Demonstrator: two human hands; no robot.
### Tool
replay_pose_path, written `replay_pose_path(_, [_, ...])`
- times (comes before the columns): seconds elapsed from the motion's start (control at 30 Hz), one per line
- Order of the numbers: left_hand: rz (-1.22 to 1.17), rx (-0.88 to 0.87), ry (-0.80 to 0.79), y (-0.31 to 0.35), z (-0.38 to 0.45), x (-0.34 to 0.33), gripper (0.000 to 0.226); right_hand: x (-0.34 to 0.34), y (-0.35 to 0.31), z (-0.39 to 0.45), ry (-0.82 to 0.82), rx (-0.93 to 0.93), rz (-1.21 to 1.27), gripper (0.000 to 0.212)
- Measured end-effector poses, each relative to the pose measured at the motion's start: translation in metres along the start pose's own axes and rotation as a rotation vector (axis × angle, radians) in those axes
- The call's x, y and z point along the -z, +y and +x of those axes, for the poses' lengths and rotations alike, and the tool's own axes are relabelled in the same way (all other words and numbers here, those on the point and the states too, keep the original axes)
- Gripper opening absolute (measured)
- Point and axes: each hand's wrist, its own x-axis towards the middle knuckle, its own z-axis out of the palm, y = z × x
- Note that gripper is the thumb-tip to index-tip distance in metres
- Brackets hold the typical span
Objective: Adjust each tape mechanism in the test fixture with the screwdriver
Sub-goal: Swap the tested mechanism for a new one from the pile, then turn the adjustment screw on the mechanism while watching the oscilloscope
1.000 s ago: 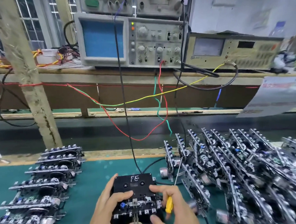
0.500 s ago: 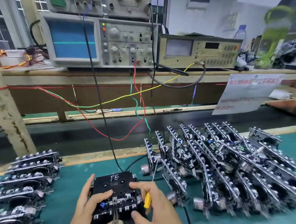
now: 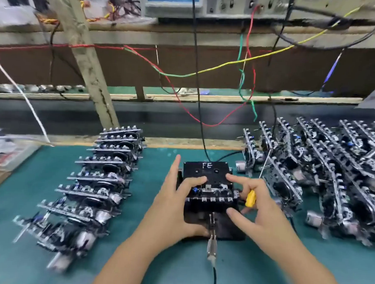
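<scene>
A black test fixture [image 3: 206,167] marked "FE" sits on the green mat at centre. A tape mechanism [image 3: 212,194] lies in it, its metal tabs facing me. My left hand [image 3: 174,203] grips the fixture's left side, thumb under its near edge, one finger curled onto the mechanism and another pointing up. My right hand [image 3: 259,208] holds a yellow-handled screwdriver [image 3: 251,197] in its curled fingers, the thin shaft pointing up and away. Its forefinger rests on the fixture's top and its thumb on the near right.
A row of tape mechanisms [image 3: 93,187] lies on the mat [image 3: 23,198] to the left. A dense pile of mechanisms [image 3: 324,170] fills the right. Coloured wires [image 3: 207,71] hang from instruments on the shelf behind. A clip with a black cable [image 3: 211,249] sits at the fixture's near edge.
The view has swung left and down, so the left row now shows fully. Both hands stay on the fixture with the screwdriver still held in the right.
</scene>
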Motion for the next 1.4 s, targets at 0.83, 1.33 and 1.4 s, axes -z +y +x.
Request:
replay_pose_path(0.83, [0.073,0.135,-0.211,-0.019,0.044,0.054,0.127,0.038,-0.027,0.073,-0.381,-0.060,-0.467,0.069])
replay_pose_path(1.33, [-0.039,0.140,-0.166,-0.022,0.038,0.052,0.116,0.040,-0.025,0.085,-0.424,-0.084,-0.545,0.071])
replay_pose_path(1.4, [0.062,0.070,-0.140,-0.019,0.032,0.049,0.107,0.041,-0.020,0.083,-0.402,-0.085,-0.510,0.070])
